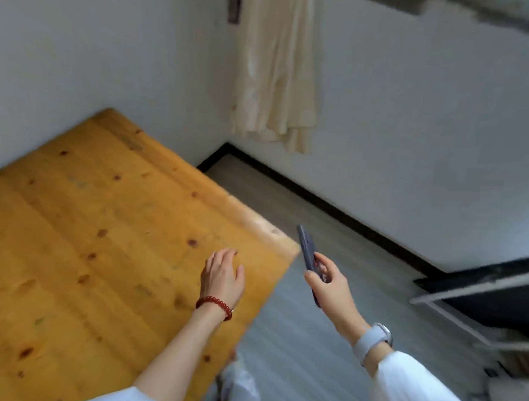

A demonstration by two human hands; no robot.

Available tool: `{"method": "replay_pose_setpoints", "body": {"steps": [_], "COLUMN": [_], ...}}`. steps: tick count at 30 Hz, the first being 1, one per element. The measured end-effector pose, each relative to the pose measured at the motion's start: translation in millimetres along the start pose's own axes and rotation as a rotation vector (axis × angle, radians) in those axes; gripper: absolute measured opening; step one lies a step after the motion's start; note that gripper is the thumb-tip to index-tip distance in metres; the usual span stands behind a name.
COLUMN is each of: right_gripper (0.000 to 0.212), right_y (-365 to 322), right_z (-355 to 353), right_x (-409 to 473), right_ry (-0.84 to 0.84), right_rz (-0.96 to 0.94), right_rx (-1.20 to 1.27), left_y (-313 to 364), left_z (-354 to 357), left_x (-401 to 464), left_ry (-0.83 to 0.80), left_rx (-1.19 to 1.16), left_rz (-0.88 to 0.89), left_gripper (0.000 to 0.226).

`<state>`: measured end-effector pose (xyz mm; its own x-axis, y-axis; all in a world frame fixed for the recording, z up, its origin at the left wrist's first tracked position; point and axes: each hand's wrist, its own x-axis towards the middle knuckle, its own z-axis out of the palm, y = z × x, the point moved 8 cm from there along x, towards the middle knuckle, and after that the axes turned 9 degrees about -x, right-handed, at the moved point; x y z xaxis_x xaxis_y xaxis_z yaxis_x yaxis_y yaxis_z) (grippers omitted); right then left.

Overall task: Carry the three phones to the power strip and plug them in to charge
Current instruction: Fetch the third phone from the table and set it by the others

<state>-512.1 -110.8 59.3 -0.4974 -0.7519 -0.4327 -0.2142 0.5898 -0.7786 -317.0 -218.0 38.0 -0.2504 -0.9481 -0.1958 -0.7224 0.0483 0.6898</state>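
Right hand [326, 275] pinches a dark phone [308, 255] edge-up, long axis pointing away over the floor beside the counter [84, 235] corner; left hand [223, 275] spread, empty; power strip unseen.

A dark phone [308, 252], edge-on and tilted, held beyond the table corner

i see a knotty wooden bench [78, 235] on the left, a cream cloth [277, 71] hanging in the far corner, and grey floor [310, 342] on the right.
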Motion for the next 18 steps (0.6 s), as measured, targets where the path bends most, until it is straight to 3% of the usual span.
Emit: {"method": "replay_pose_setpoints", "body": {"steps": [2,5,8,14,18], "right_gripper": [0.035,0.032,0.045,0.020,0.040], "right_y": [35,91,150,281,381], "right_z": [-61,-134,-218,-353,-420], "right_x": [-24,-71,-132,-255,-347], "right_ry": [0.033,-0.063,-0.006,0.413,0.741], "right_rz": [0.112,0.233,0.189,0.193,0.282], "right_rx": [0.287,0.775,0.980,1.067,1.233], "left_y": [65,153,237,371,446], "left_z": [38,102,178,324,421], "left_x": [-17,-60,-123,-273,-386], "left_ry": [-0.068,-0.175,-0.298,-0.613,-0.844], "left_rx": [-0.004,-0.023,-0.036,0.013,0.073], "left_rz": [0.140,0.326,0.493,0.777,0.983], "left_gripper": [0.036,0.035,0.035,0.036,0.035]}}
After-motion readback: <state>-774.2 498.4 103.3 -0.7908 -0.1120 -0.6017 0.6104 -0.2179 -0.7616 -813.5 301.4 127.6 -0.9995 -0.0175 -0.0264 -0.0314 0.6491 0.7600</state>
